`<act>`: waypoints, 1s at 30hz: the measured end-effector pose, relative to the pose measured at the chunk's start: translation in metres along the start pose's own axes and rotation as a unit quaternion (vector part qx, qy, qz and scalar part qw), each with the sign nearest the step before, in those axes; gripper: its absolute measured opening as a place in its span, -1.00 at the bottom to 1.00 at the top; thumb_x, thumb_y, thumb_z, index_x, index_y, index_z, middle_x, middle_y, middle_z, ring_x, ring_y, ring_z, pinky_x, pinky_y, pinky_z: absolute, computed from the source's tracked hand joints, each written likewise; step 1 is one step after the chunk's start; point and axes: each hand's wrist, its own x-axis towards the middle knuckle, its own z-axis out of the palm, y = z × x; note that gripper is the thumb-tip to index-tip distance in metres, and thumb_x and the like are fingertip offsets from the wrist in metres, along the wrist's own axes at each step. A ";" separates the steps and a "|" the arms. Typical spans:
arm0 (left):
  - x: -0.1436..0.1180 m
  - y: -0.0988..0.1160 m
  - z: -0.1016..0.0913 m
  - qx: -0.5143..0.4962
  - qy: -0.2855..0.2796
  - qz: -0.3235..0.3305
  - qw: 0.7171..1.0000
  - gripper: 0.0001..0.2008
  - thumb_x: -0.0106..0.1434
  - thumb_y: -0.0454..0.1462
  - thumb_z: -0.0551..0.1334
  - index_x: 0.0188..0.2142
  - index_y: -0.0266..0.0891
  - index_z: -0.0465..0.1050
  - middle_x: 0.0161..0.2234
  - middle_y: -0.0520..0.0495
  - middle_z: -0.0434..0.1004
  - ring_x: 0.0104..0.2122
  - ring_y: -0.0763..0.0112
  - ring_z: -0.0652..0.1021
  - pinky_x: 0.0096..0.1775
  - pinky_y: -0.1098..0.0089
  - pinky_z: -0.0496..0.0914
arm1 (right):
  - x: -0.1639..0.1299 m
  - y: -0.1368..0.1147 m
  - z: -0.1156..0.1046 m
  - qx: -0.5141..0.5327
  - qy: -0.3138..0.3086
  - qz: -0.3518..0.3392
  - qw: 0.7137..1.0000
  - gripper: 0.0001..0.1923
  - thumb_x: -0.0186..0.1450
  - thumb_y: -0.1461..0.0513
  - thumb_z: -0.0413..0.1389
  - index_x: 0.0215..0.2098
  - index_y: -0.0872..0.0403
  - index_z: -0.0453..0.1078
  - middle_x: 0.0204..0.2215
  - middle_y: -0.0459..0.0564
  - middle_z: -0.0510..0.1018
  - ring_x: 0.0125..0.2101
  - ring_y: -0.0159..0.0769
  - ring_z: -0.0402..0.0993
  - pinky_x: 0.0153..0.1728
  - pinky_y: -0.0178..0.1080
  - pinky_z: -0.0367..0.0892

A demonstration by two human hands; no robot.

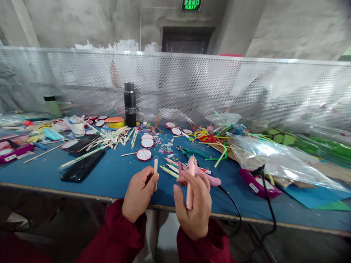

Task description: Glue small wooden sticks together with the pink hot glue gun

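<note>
My left hand [140, 192] is closed, pinching a flat wooden craft stick [155, 170] upright between thumb and fingers. To its right, my right hand [193, 203] holds a pink hot glue gun [190, 187], with the fingers curled around its body. The gun's handle points right and a black cord runs from its end. Just beyond my hands lie several pastel pens [170, 171], partly hidden by the right hand. Green-handled pliers [189, 151] rest behind the gun. A round white disc with a red rim [144, 155] lies beyond my left hand.
Left of my hands are a black phone [83, 166] and a pile of craft sticks [117, 137]. A black bottle [130, 105] stands near the perforated metal screen [183, 82]. Purple devices [260, 183] sit at both sides. Plastic bags [278, 154] cover the right part of the blue table [119, 179].
</note>
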 end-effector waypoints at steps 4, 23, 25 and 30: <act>-0.001 0.000 0.000 -0.001 0.019 0.007 1.000 -0.57 0.51 -0.04 0.08 -0.47 -0.17 0.27 -0.55 0.11 0.31 -0.51 0.45 0.35 -0.35 0.40 0.22 | -0.016 -0.001 -0.011 -0.040 -0.011 -0.013 0.999 -0.37 0.34 0.19 0.17 0.34 0.07 0.19 -0.10 0.10 0.63 -0.05 0.02 0.49 0.16 0.19 0.20; -0.001 -0.006 0.003 -0.092 0.097 -0.032 0.991 -0.61 0.51 0.05 0.01 -0.20 -0.16 0.38 -0.54 0.11 0.30 -0.53 0.43 0.32 -0.46 0.42 0.19 | 0.091 0.018 -0.042 -0.128 -0.117 -0.103 0.979 -0.71 0.36 0.07 0.27 0.02 -0.10 0.45 -0.28 -0.05 0.68 -0.24 -0.08 0.58 0.10 0.05 0.24; -0.001 -0.007 0.002 -0.092 0.089 -0.023 0.991 -0.63 0.51 0.03 0.02 -0.19 -0.17 0.39 -0.53 0.10 0.31 -0.52 0.43 0.33 -0.45 0.43 0.20 | 0.117 0.033 -0.035 -0.121 -0.194 -0.101 0.968 -0.64 0.35 0.02 0.26 0.06 -0.07 0.46 -0.24 -0.02 0.68 -0.14 -0.03 0.59 0.09 0.03 0.25; -0.001 -0.006 -0.001 -0.083 0.065 -0.016 0.994 -0.64 0.53 0.00 0.02 -0.21 -0.17 0.39 -0.50 0.09 0.34 -0.51 0.45 0.34 -0.42 0.42 0.22 | 0.155 0.087 0.013 -0.114 -0.455 0.045 0.882 -0.71 0.51 0.24 -0.04 -0.01 0.02 0.52 -0.14 -0.01 0.70 -0.14 -0.22 0.58 -0.08 -0.20 0.31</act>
